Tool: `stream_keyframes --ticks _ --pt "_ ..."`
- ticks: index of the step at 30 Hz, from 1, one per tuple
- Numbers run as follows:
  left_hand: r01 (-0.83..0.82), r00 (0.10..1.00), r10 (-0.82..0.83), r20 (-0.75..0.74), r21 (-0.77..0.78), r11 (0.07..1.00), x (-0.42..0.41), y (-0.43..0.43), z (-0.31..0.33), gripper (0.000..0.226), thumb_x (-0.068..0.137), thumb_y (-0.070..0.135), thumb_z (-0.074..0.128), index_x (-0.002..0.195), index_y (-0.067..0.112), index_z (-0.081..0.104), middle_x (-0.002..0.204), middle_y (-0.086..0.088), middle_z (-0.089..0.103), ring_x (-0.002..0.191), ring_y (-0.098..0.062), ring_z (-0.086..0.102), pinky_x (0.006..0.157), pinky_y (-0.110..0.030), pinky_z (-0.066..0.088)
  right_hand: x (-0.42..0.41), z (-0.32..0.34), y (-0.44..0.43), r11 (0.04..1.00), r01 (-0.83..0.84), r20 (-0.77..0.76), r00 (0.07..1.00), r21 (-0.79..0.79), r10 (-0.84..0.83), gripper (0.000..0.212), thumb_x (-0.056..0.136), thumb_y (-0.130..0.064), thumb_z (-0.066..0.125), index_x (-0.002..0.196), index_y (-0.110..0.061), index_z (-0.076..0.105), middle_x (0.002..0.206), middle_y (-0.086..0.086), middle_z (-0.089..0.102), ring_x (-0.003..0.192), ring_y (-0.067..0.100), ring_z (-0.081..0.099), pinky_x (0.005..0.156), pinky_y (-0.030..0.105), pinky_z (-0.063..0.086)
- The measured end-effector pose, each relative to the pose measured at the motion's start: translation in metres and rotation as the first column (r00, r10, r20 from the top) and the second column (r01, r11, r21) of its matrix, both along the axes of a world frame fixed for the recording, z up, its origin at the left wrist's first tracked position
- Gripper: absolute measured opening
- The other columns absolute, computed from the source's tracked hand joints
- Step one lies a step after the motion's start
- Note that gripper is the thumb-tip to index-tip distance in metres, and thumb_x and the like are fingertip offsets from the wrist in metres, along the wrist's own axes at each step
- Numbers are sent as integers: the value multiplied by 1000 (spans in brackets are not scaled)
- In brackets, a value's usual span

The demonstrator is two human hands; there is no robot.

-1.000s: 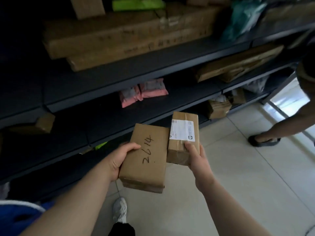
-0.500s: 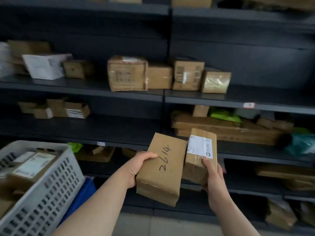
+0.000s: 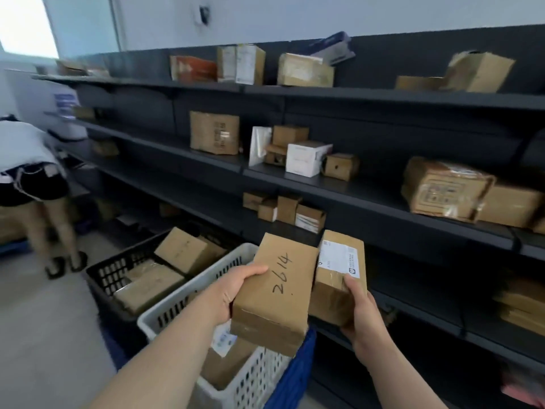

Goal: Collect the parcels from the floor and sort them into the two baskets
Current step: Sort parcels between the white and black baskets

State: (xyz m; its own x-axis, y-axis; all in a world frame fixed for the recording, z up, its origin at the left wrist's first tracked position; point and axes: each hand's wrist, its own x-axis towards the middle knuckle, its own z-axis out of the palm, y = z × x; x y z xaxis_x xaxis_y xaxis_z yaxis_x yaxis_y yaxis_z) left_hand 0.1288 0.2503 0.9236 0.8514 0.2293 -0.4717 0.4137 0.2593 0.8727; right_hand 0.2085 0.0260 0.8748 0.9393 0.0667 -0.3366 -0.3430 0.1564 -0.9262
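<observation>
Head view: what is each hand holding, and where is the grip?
Left hand holds the parcel marked 2614 by its left edge, thumb on top. Right hand holds the labelled parcel at its lower right corner, thumb on its face.

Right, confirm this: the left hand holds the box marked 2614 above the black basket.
Not quite. The left hand holds the box marked 2614 above the white basket, not the black basket, which sits beyond it to the left. The head view shows this.

The marked parcel (image 3: 277, 293) hangs over the near basket (image 3: 174, 308), labelled parcel (image 3: 336, 278) at its right, far basket (image 3: 109, 273) behind.
</observation>
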Motion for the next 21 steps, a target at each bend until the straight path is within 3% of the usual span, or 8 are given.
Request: stream_keyframes --ticks 2,5,9,14,17,21 --pt "-60 998 60 -4 23 998 -16 47 -2 39 79 41 72 102 10 71 86 -16 75 78 -32 66 73 -37 51 -8 -8 52 999 -35 -53 998 35 37 62 83 -56 64 135 -27 46 111 2 60 99 23 58 78 40 49" --pt "-142 990 142 -6 10 990 -34 101 -9 33 82 39 70 96 9 70 80 -16 73 77 -32 64 75 -38 51 -13 -26 108 996 -77 -100 992 38 80 81 69 -65 70 136 -28 47 118 5 62 105 28 60 92 46 51" --pt "-200 979 198 -51 -36 979 -39 149 -23 41 79 39 74 104 7 70 97 -21 73 88 -35 66 83 -43 51 -5 -43 148 994 -105 -128 987 -22 102 96 51 -73 72 133 -30 51 117 2 65 106 26 62 98 48 49" --pt "-207 977 203 -64 -58 977 -21 181 -46 42 79 40 72 102 5 70 95 -22 72 85 -35 66 75 -39 52 26 -62 167 978 -143 -148 982 -155 120 69 74 -56 72 130 -19 54 112 7 66 101 27 64 91 43 53" --pt "-229 970 223 -91 -62 971 -4 194 -55 43 77 42 74 99 5 71 91 -21 73 88 -36 66 84 -43 51 47 -68 174 985 -148 -216 968 -90 126 52 84 -51 66 121 -16 56 107 11 68 98 30 65 79 39 54" --pt "-233 970 229 -85 -44 972 24 213 -64 54 70 44 78 108 7 69 98 -20 73 99 -38 66 94 -48 50 73 -72 186 981 -148 -211 970 -123 120 60 84 -55 65 127 -14 54 106 11 68 95 29 64 69 34 50"
